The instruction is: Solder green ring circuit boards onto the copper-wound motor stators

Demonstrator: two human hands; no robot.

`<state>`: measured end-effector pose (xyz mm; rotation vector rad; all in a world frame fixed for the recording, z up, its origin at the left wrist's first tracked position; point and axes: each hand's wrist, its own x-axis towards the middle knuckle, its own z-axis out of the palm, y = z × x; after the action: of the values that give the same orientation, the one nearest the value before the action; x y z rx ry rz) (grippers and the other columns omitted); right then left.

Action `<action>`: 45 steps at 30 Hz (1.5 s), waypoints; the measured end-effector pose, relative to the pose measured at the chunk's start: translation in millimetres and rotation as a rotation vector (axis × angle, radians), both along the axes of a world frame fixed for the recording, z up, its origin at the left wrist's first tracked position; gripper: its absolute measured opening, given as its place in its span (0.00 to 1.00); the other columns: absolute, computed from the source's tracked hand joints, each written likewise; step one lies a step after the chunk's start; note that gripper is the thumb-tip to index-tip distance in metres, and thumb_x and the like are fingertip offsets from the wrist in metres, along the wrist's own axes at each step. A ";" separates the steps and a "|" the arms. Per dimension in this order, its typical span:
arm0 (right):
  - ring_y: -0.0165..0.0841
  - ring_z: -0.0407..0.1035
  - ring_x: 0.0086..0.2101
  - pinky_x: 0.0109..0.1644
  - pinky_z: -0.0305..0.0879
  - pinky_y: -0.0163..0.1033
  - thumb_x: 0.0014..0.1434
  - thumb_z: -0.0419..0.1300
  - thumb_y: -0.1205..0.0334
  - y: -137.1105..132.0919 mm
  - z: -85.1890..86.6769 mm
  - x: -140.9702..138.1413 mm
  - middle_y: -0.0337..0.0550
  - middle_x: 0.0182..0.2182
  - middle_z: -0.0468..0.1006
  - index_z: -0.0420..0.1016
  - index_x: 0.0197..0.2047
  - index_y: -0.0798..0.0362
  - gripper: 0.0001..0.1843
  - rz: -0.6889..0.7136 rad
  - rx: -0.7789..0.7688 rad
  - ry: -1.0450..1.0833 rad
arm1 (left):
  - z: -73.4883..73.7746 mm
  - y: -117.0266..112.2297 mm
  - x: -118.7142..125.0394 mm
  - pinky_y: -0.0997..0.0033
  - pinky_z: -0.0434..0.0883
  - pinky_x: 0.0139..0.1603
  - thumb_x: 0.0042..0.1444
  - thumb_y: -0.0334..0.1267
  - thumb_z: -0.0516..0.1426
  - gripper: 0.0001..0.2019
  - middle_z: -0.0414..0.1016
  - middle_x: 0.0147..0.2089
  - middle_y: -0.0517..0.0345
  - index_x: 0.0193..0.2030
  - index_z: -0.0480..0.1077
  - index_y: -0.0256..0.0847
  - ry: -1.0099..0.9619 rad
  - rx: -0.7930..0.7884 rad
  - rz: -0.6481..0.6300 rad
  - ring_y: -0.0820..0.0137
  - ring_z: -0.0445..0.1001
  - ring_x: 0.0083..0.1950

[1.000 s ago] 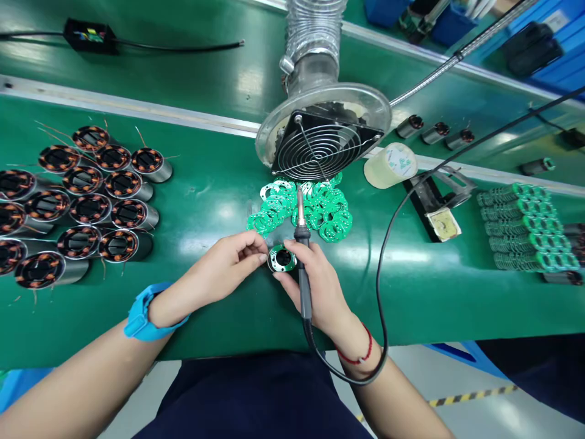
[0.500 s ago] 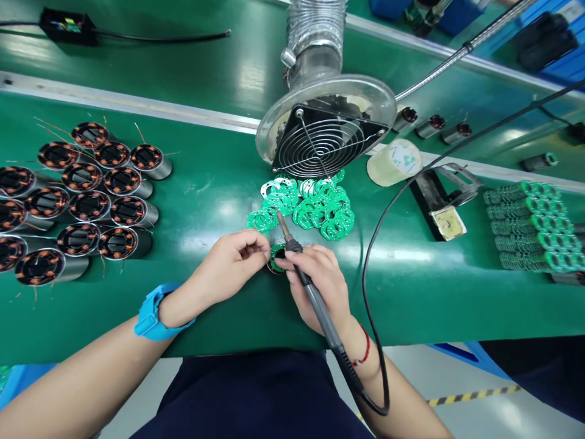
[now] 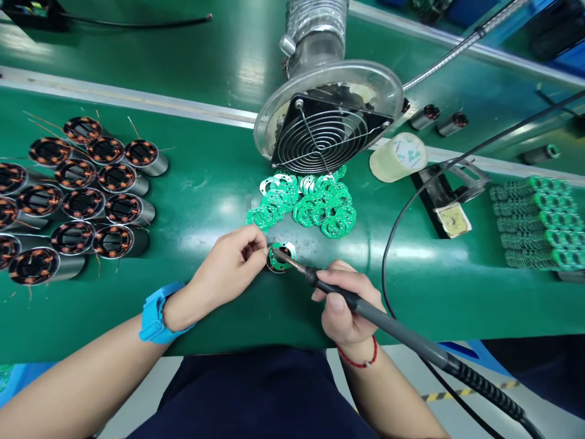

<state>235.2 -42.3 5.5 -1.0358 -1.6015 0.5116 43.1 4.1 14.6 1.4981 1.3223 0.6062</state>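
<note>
My right hand [image 3: 351,302] grips a soldering iron [image 3: 393,332] by its dark handle. The iron's tip reaches a green ring-shaped circuit board [image 3: 290,249] on top of a motor stator [image 3: 277,270], which stands on the green bench before me. At the left edge of that board, my left hand [image 3: 235,262] is closed in a pinch; what its fingertips hold is too small to make out. Beyond the hands lie loose piles of green ring boards [image 3: 338,221], partly beneath a fume extractor fan [image 3: 320,143].
Several wound stators [image 3: 114,241] stand in rows on the left. To the right are a roll of tape [image 3: 397,158], a soldering iron stand with sponge [image 3: 452,219] and stacked green boards [image 3: 562,225]. The iron's black cable [image 3: 390,244] loops across the bench's right side.
My right hand has moved right and turned the soldering iron, so its tip now points left onto the ring board instead of away from me. The left hand keeps its pinch at the board's edge.
</note>
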 end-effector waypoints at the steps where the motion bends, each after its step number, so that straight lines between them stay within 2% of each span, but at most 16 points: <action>1: 0.30 0.64 0.15 0.22 0.61 0.39 0.67 0.54 0.56 0.6 0.6 -0.4 0.33 0.18 0.72 0.76 0.44 0.48 0.10 0.000 0.009 0.005 | 0.2 -0.2 0.4 0.73 0.59 0.28 0.54 0.35 0.52 0.04 0.65 0.24 0.64 0.28 0.63 0.42 0.004 0.002 0.000 0.73 0.63 0.27; 5: 0.30 0.63 0.14 0.21 0.60 0.38 0.68 0.54 0.56 0.3 0.1 -0.1 0.34 0.17 0.72 0.75 0.43 0.48 0.10 0.000 0.026 -0.002 | 0.7 -0.4 1.8 0.73 0.59 0.28 0.53 0.34 0.51 0.04 0.65 0.24 0.64 0.28 0.63 0.42 0.019 0.028 0.001 0.73 0.63 0.26; 8: 0.31 0.68 0.16 0.24 0.65 0.40 0.68 0.54 0.55 -1.5 -1.8 1.0 0.34 0.19 0.76 0.75 0.47 0.48 0.11 -0.018 0.033 -0.015 | 1.6 0.1 2.1 0.73 0.59 0.27 0.53 0.33 0.51 0.05 0.64 0.23 0.65 0.27 0.63 0.42 0.036 0.059 0.004 0.74 0.62 0.25; 11: 0.34 0.78 0.27 0.35 0.74 0.43 0.69 0.53 0.61 -0.2 -1.1 0.3 0.38 0.29 0.84 0.68 0.59 0.46 0.16 -0.004 -0.022 -0.048 | 2.7 0.6 2.3 0.74 0.58 0.26 0.53 0.32 0.51 0.05 0.63 0.24 0.65 0.27 0.63 0.41 0.052 0.089 -0.005 0.74 0.61 0.25; 13: 0.37 0.81 0.38 0.43 0.75 0.45 0.68 0.53 0.67 3.5 1.4 -1.7 0.41 0.39 0.86 0.66 0.61 0.44 0.20 0.053 -0.104 -0.146 | 3.0 0.6 2.8 0.73 0.57 0.26 0.53 0.31 0.51 0.05 0.63 0.24 0.65 0.27 0.62 0.41 0.058 0.114 -0.012 0.74 0.60 0.25; 16: 0.42 0.75 0.53 0.53 0.73 0.51 0.64 0.55 0.71 10.3 5.3 -5.2 0.47 0.52 0.81 0.65 0.61 0.46 0.24 0.209 -0.189 -0.380 | 2.4 0.3 3.6 0.73 0.58 0.28 0.54 0.30 0.51 0.06 0.62 0.24 0.66 0.27 0.61 0.42 0.064 0.146 -0.024 0.74 0.60 0.25; 18: 0.44 0.70 0.58 0.57 0.70 0.54 0.62 0.55 0.73 13.5 6.0 -6.5 0.49 0.56 0.78 0.62 0.64 0.47 0.28 0.285 -0.196 -0.473 | 1.6 0.2 3.0 0.73 0.59 0.29 0.54 0.30 0.51 0.06 0.62 0.25 0.66 0.27 0.61 0.42 0.069 0.148 -0.035 0.74 0.60 0.26; 21: 0.43 0.71 0.55 0.55 0.71 0.53 0.63 0.54 0.74 15.9 4.0 -5.7 0.49 0.55 0.78 0.59 0.67 0.46 0.31 0.286 -0.221 -0.487 | 0.9 1.1 -2.4 0.72 0.61 0.30 0.58 0.32 0.51 0.05 0.65 0.29 0.63 0.31 0.64 0.41 0.073 0.104 -0.086 0.72 0.64 0.29; 24: 0.43 0.73 0.47 0.50 0.73 0.52 0.64 0.58 0.69 17.5 0.3 -3.1 0.49 0.50 0.79 0.59 0.67 0.46 0.29 0.211 -0.222 -0.483 | 1.7 3.3 -12.8 0.69 0.63 0.33 0.60 0.37 0.53 0.05 0.69 0.34 0.61 0.39 0.69 0.41 0.123 0.070 -0.233 0.70 0.67 0.32; 27: 0.43 0.72 0.43 0.47 0.73 0.51 0.64 0.61 0.66 19.4 -3.4 -3.1 0.50 0.48 0.79 0.59 0.66 0.46 0.30 0.143 -0.179 -0.495 | 3.7 5.5 -20.9 0.68 0.63 0.36 0.61 0.36 0.52 0.06 0.70 0.35 0.60 0.37 0.70 0.40 0.146 0.135 -0.309 0.69 0.67 0.34; 31: 0.43 0.72 0.39 0.43 0.72 0.49 0.65 0.61 0.62 19.8 -6.0 -7.8 0.49 0.45 0.80 0.61 0.65 0.47 0.27 0.136 -0.114 -0.523 | 4.1 4.6 -17.4 0.71 0.64 0.36 0.62 0.34 0.51 0.08 0.71 0.34 0.60 0.35 0.71 0.40 0.013 0.145 -0.258 0.71 0.68 0.35; 34: 0.45 0.71 0.46 0.49 0.71 0.51 0.65 0.61 0.60 16.6 -4.4 -10.1 0.50 0.49 0.80 0.61 0.65 0.47 0.27 0.140 -0.092 -0.515 | 1.3 1.7 -9.2 0.73 0.63 0.31 0.60 0.35 0.53 0.08 0.70 0.32 0.62 0.33 0.71 0.40 -0.065 0.044 -0.205 0.73 0.66 0.31; 36: 0.45 0.69 0.52 0.53 0.69 0.52 0.65 0.60 0.62 13.8 -2.4 -9.7 0.49 0.51 0.80 0.60 0.66 0.46 0.28 0.148 -0.059 -0.492 | -0.6 0.2 -5.5 0.74 0.62 0.30 0.59 0.36 0.54 0.07 0.69 0.30 0.62 0.32 0.71 0.40 -0.098 0.000 -0.170 0.73 0.65 0.30; 38: 0.44 0.70 0.53 0.54 0.68 0.52 0.64 0.60 0.66 11.8 -0.7 -8.6 0.46 0.49 0.82 0.61 0.65 0.45 0.27 0.154 -0.011 -0.486 | -1.5 -0.7 -3.9 0.74 0.62 0.30 0.58 0.37 0.54 0.07 0.69 0.30 0.62 0.31 0.70 0.40 -0.123 -0.021 -0.138 0.73 0.65 0.30; 42: 0.41 0.75 0.40 0.48 0.69 0.49 0.63 0.58 0.71 11.6 0.2 -7.5 0.41 0.38 0.86 0.65 0.60 0.46 0.24 0.134 0.032 -0.460 | -1.2 -2.1 -4.4 0.73 0.63 0.31 0.58 0.37 0.54 0.07 0.68 0.29 0.63 0.31 0.70 0.40 -0.138 -0.014 -0.061 0.73 0.66 0.30; 45: 0.37 0.76 0.35 0.48 0.70 0.49 0.63 0.55 0.74 10.7 0.3 -7.5 0.39 0.36 0.87 0.65 0.60 0.47 0.24 0.142 -0.006 -0.364 | -0.6 -3.1 -4.9 0.74 0.63 0.32 0.58 0.34 0.53 0.07 0.67 0.29 0.63 0.30 0.68 0.40 -0.081 0.067 -0.045 0.73 0.65 0.30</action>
<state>227.7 -31.6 5.8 -1.0680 -2.0069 0.4387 38.2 0.9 14.0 1.5373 1.2136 0.6808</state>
